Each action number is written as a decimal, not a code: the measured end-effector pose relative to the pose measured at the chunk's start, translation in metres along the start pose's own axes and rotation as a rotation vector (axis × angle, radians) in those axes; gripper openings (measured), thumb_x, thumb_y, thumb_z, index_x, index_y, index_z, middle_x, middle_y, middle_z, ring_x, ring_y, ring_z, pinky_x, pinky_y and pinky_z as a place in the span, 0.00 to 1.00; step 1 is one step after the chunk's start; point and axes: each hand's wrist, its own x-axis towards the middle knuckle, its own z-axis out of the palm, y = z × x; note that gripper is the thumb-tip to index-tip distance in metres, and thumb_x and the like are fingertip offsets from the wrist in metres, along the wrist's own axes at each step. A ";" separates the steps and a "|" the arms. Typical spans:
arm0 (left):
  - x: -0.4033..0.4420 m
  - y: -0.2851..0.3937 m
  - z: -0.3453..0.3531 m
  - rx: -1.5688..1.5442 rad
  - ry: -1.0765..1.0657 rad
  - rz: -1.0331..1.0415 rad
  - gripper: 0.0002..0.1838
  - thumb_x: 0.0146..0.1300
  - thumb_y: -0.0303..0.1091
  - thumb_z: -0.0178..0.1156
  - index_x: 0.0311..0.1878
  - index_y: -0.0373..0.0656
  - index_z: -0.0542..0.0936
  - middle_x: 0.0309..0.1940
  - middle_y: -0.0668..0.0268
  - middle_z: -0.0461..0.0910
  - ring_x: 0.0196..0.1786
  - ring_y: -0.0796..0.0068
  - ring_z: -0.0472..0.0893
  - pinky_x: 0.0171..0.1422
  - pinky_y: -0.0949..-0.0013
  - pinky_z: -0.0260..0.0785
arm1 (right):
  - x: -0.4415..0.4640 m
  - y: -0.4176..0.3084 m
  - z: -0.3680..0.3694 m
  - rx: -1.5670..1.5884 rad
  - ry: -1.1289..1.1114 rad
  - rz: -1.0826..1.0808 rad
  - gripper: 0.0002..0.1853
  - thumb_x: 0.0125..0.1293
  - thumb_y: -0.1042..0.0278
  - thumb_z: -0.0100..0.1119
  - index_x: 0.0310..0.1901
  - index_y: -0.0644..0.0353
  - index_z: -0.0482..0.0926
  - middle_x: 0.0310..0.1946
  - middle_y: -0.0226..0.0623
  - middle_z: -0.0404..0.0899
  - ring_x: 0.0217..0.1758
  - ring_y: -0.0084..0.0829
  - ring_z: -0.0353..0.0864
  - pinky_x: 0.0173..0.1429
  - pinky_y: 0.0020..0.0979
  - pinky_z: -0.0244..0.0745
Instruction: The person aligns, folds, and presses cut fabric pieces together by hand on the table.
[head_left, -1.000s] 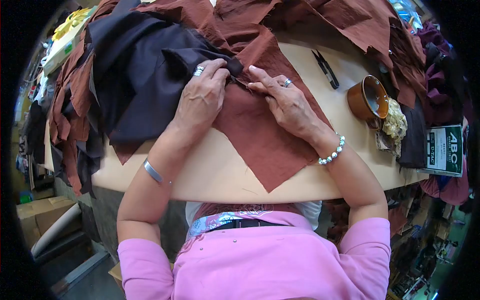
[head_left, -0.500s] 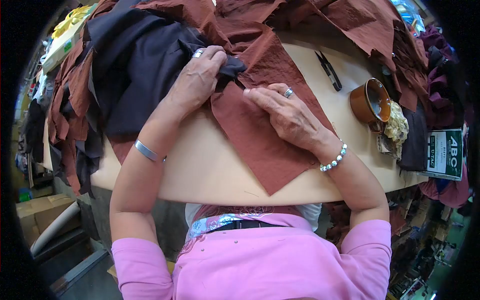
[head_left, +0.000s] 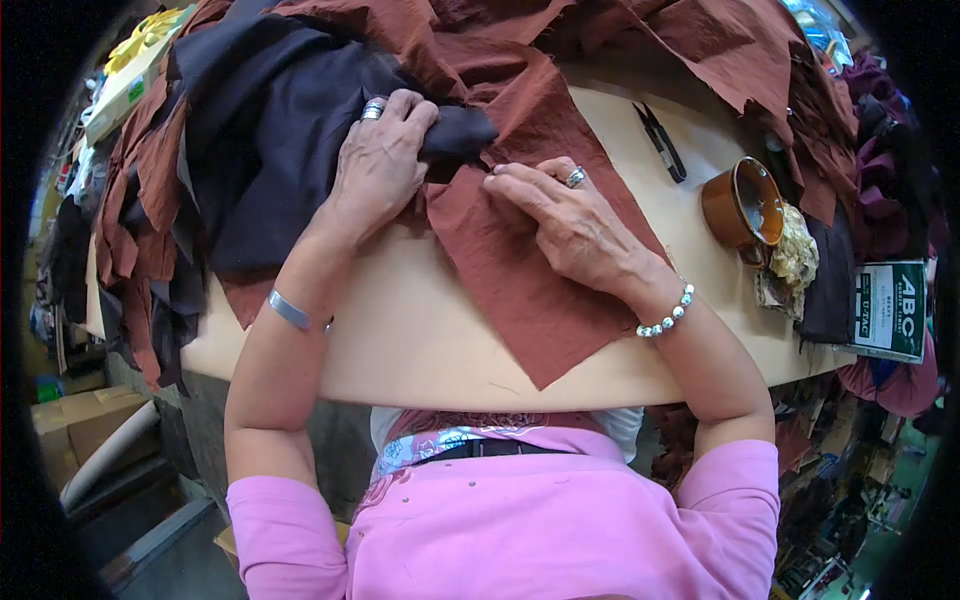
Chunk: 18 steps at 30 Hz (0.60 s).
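Note:
My left hand (head_left: 382,160) is closed on the edge of the dark navy-black fabric (head_left: 280,130), its fingertips partly hidden behind the knuckles. A folded end of that fabric sticks out to the right of the fingers. My right hand (head_left: 575,220) rests on the rust-brown fabric (head_left: 530,310), fingers bent and drawn together at its upper edge, beside the dark fold. What lies under those fingertips is hidden. The brown piece spreads toward me, with a pointed corner close to the table's front edge.
On the cream table (head_left: 390,320), black thread snips (head_left: 660,143) lie beyond my right hand. A brown glazed cup (head_left: 732,205) stands at the right, beside a crumpled yellowish lump (head_left: 793,245). More brown fabric (head_left: 690,45) heaps along the far side. A green-and-white ABC box (head_left: 890,310) sits further right.
My left hand has shifted slightly left, leaving more of the dark fold showing. The right hand's fingers have bent more, and the brown fabric's upper edge has moved a little.

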 end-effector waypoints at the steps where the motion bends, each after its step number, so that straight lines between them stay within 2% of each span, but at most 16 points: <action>1: -0.002 -0.001 0.001 -0.052 0.060 0.022 0.23 0.46 0.25 0.63 0.48 0.44 0.72 0.51 0.62 0.70 0.50 0.56 0.74 0.54 0.58 0.67 | 0.000 0.000 0.000 0.058 0.018 0.017 0.28 0.50 0.83 0.50 0.57 0.59 0.69 0.49 0.44 0.75 0.48 0.43 0.72 0.57 0.37 0.68; 4: -0.016 0.009 -0.021 -0.022 0.395 0.214 0.22 0.45 0.22 0.63 0.47 0.44 0.72 0.50 0.60 0.71 0.48 0.54 0.75 0.54 0.59 0.68 | 0.000 -0.003 -0.003 0.192 0.001 0.230 0.30 0.48 0.86 0.48 0.58 0.62 0.68 0.48 0.45 0.75 0.48 0.46 0.72 0.57 0.39 0.69; 7: -0.042 0.011 -0.028 -0.435 -0.026 0.229 0.22 0.44 0.22 0.63 0.47 0.42 0.72 0.49 0.58 0.72 0.48 0.53 0.74 0.55 0.57 0.68 | 0.000 -0.002 -0.004 0.243 0.049 0.208 0.31 0.47 0.86 0.47 0.58 0.63 0.67 0.49 0.45 0.76 0.49 0.46 0.72 0.58 0.40 0.68; 8: -0.047 0.016 -0.027 -0.337 -0.086 0.288 0.22 0.45 0.22 0.62 0.47 0.40 0.72 0.51 0.55 0.72 0.54 0.51 0.72 0.59 0.56 0.66 | 0.000 -0.001 -0.004 0.238 0.046 0.202 0.30 0.47 0.86 0.47 0.58 0.63 0.68 0.49 0.45 0.76 0.49 0.46 0.72 0.59 0.40 0.68; 9: -0.051 0.021 -0.024 -0.303 -0.056 0.286 0.20 0.48 0.25 0.61 0.47 0.38 0.73 0.53 0.53 0.71 0.59 0.51 0.69 0.63 0.57 0.64 | 0.000 -0.001 -0.004 0.235 0.043 0.197 0.30 0.48 0.86 0.47 0.58 0.63 0.68 0.50 0.46 0.76 0.49 0.46 0.72 0.59 0.39 0.68; 11: -0.047 0.016 -0.020 -0.283 -0.070 0.264 0.18 0.51 0.27 0.59 0.47 0.37 0.73 0.55 0.52 0.70 0.61 0.51 0.68 0.65 0.58 0.62 | 0.000 0.000 -0.004 0.237 0.046 0.194 0.30 0.48 0.86 0.47 0.57 0.63 0.68 0.50 0.46 0.76 0.50 0.45 0.72 0.59 0.39 0.69; 17: -0.019 -0.005 -0.017 -0.186 -0.013 0.435 0.10 0.54 0.22 0.53 0.40 0.35 0.74 0.50 0.56 0.72 0.56 0.55 0.72 0.63 0.60 0.64 | -0.001 0.000 -0.001 0.240 0.079 0.203 0.28 0.48 0.86 0.48 0.56 0.63 0.69 0.48 0.46 0.76 0.50 0.44 0.72 0.59 0.38 0.69; 18: -0.015 -0.009 -0.021 -0.150 0.015 0.445 0.08 0.54 0.21 0.51 0.38 0.36 0.75 0.47 0.58 0.73 0.52 0.59 0.74 0.60 0.61 0.66 | -0.001 -0.001 -0.001 0.243 0.082 0.203 0.28 0.48 0.86 0.48 0.56 0.63 0.69 0.48 0.46 0.77 0.49 0.44 0.72 0.59 0.38 0.69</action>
